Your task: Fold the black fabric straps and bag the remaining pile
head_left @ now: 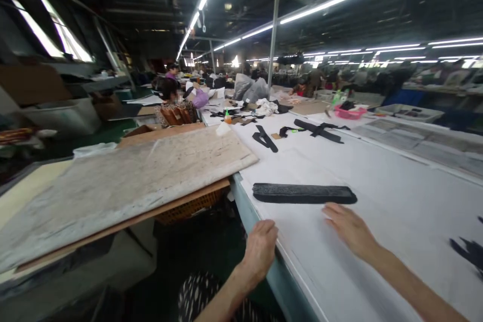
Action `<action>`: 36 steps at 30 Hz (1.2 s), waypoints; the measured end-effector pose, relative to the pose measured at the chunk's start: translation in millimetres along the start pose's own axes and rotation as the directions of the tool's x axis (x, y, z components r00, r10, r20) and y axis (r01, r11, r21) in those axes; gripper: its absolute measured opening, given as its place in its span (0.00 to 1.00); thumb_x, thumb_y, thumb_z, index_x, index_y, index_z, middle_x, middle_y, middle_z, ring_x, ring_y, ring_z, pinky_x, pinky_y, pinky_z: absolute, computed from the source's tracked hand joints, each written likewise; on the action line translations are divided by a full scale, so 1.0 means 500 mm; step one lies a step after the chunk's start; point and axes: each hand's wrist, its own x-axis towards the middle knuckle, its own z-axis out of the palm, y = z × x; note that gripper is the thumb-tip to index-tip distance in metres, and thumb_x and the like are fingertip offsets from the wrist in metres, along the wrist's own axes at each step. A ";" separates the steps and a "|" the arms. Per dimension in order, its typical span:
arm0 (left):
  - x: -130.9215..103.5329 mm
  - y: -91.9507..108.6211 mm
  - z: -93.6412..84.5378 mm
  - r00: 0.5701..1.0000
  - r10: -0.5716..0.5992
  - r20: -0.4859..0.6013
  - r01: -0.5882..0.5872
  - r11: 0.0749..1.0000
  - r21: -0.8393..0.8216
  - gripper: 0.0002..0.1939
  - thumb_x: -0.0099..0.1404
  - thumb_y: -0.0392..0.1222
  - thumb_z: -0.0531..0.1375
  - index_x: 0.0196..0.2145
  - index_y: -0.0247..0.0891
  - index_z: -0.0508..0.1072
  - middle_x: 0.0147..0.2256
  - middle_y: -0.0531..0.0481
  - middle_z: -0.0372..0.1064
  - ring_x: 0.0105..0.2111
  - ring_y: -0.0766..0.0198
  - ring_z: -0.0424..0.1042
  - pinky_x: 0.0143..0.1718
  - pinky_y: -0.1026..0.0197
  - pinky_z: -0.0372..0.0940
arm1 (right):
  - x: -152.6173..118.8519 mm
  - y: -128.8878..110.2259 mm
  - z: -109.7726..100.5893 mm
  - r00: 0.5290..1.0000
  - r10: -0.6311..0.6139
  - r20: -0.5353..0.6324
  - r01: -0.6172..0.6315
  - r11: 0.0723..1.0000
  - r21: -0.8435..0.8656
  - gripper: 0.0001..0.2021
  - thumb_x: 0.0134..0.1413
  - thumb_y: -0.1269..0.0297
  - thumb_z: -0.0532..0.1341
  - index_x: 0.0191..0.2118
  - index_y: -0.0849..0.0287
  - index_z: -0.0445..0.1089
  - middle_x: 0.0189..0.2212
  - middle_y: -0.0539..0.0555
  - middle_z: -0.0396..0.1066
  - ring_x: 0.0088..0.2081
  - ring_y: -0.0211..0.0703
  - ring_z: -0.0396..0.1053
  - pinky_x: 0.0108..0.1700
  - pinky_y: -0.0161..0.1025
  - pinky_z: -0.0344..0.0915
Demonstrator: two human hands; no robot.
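- One long white tabletop [313,166] fills most of the right side of the frame, and we face it from the lower middle.
- Next in size, we see a board covered in stained, pale cloth [151,171], spanning the left of the frame and meeting the tabletop near the middle.
- A co-worker [177,113] in a patterned top is left of centre, beyond the board.
- Grey plastic bags [254,88] bulge at upper centre, and a pink basket [350,111] sits at upper right.
- Our black bundle [304,193], long and narrow, lies flat across the tabletop, just right of the frame's centre.
- Loose black strips [319,131] are scattered above it.
- Our right hand [349,226] is just below the bundle's right end, fingers loosely bent and slightly parted, gripping nothing we can see; we cannot tell whether they touch it.
- Our left hand [261,247] is at the tabletop's near edge, fingers curled inward; we cannot tell whether they hold anything.
- Smallest, an orange bottle [227,117] with a green tip stands above centre.
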 end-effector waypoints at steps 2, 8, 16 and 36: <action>-0.002 -0.010 -0.012 1.000 -0.007 0.006 0.007 1.000 0.011 0.12 0.60 0.26 0.50 0.31 0.36 0.70 0.37 0.46 0.70 0.40 0.59 0.68 0.44 0.55 0.66 | 0.062 -0.073 0.027 0.993 -0.090 0.075 0.091 0.996 -0.014 0.07 0.56 0.71 0.57 0.39 0.55 0.70 0.43 0.53 0.68 0.44 0.43 0.66 0.46 0.41 0.63; 0.001 -0.024 -0.026 1.000 0.005 0.006 -0.005 1.000 -0.007 0.13 0.60 0.25 0.49 0.30 0.36 0.70 0.36 0.46 0.70 0.39 0.59 0.69 0.43 0.55 0.67 | 0.192 -0.199 0.096 0.973 -0.156 0.170 0.182 0.971 -0.153 0.06 0.55 0.73 0.56 0.37 0.59 0.68 0.36 0.55 0.68 0.40 0.46 0.65 0.40 0.41 0.61; 0.020 -0.013 -0.007 0.998 0.049 -0.028 -0.051 0.998 -0.044 0.14 0.60 0.25 0.49 0.31 0.36 0.71 0.36 0.46 0.71 0.39 0.59 0.69 0.42 0.54 0.67 | 0.203 -0.188 0.085 0.960 -0.093 0.265 0.101 0.995 -0.015 0.11 0.56 0.77 0.51 0.32 0.59 0.69 0.33 0.52 0.69 0.37 0.40 0.65 0.36 0.35 0.59; 0.085 -0.008 0.012 0.943 -0.191 0.273 0.073 0.918 0.389 0.23 0.52 0.22 0.53 0.47 0.26 0.65 0.43 0.36 0.68 0.44 0.50 0.69 0.45 0.51 0.64 | 0.203 -0.183 0.095 0.946 0.281 0.160 -0.320 0.884 0.341 0.13 0.57 0.69 0.47 0.31 0.57 0.68 0.32 0.55 0.71 0.35 0.43 0.68 0.39 0.39 0.61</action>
